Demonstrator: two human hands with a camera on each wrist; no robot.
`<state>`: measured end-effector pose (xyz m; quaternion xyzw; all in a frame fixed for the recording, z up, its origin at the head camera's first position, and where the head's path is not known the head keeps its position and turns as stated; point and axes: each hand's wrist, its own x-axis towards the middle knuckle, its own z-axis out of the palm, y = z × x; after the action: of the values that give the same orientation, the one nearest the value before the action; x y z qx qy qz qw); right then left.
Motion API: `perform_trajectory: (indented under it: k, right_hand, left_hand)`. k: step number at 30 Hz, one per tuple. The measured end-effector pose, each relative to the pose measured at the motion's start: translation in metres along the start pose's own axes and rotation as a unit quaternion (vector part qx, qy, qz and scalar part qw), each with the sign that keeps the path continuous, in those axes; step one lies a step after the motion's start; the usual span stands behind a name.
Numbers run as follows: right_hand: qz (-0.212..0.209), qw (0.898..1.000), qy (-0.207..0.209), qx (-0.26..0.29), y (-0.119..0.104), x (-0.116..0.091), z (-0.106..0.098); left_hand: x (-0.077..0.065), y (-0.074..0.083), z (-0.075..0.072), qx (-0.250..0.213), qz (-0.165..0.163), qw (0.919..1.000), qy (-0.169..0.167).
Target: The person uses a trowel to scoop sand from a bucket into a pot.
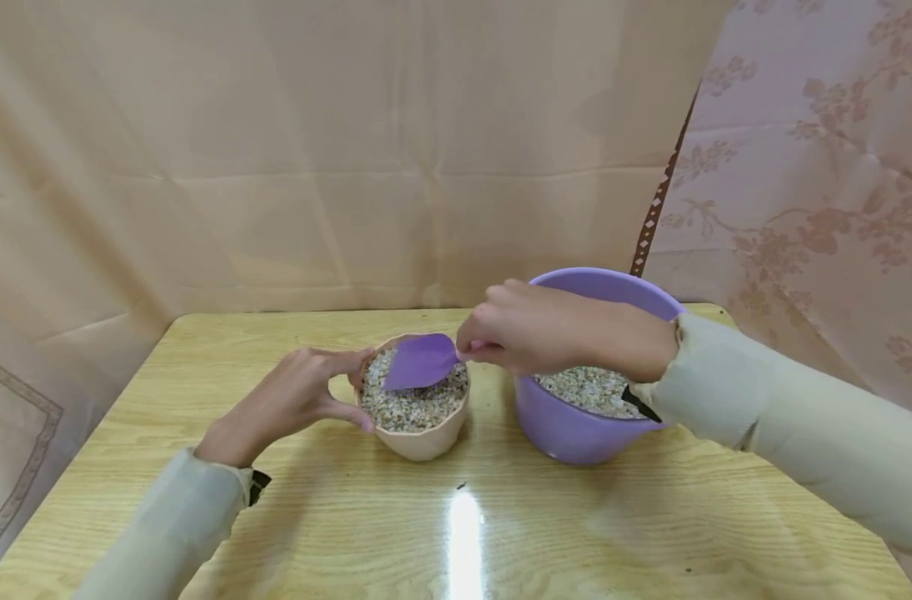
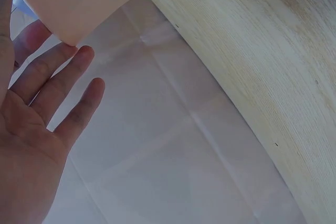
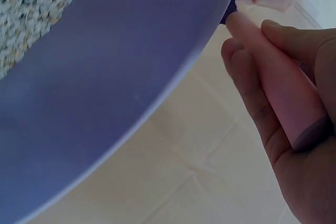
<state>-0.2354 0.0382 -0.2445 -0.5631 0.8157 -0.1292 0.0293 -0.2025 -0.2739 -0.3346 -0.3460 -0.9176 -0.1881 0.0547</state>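
A peach-coloured pot [image 1: 426, 443] with a faceted rim stands on the table, filled near its brim with mixed pale gravel [image 1: 411, 412]. My left hand [image 1: 294, 398] holds the pot's left side between thumb and forefinger; in the left wrist view, some other fingers stay off its wall. My right hand [image 1: 527, 329] grips the pink handle [image 3: 278, 85] of a small purple trowel [image 1: 422, 362]. The trowel's blade lies tilted over the gravel in the pot; whether it touches is unclear. Under my right forearm is a purple bucket [image 1: 576, 437] containing more gravel [image 1: 587, 392].
The wooden table [image 1: 351, 533] has a bright reflection near the front and a few dark specks. Behind it hangs a beige curtain [image 1: 313, 167], with a floral-patterned cloth [image 1: 816, 167] at the right. The bucket stands close to the pot's right.
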Motion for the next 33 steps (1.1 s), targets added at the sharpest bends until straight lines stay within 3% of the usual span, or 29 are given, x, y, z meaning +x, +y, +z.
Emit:
perform_trajectory:
  k: [15, 25, 33]
  right_hand:
    - [0.048, 0.998, -0.028, -0.014, -0.003, -0.005, -0.01]
    - [0.016, 1.0, 0.018, 0.018, -0.008, 0.0, 0.0]
    - [0.003, 0.999, -0.011, 0.042, -0.009, -0.002, 0.007]
  left_hand:
    - [0.001, 0.002, -0.001, 0.007, 0.006, 1.0, 0.0]
    - [0.001, 0.0, -0.002, 0.0, 0.006, 1.0, 0.005]
    - [0.001, 0.0, 0.0, -0.005, -0.002, 1.0, -0.002]
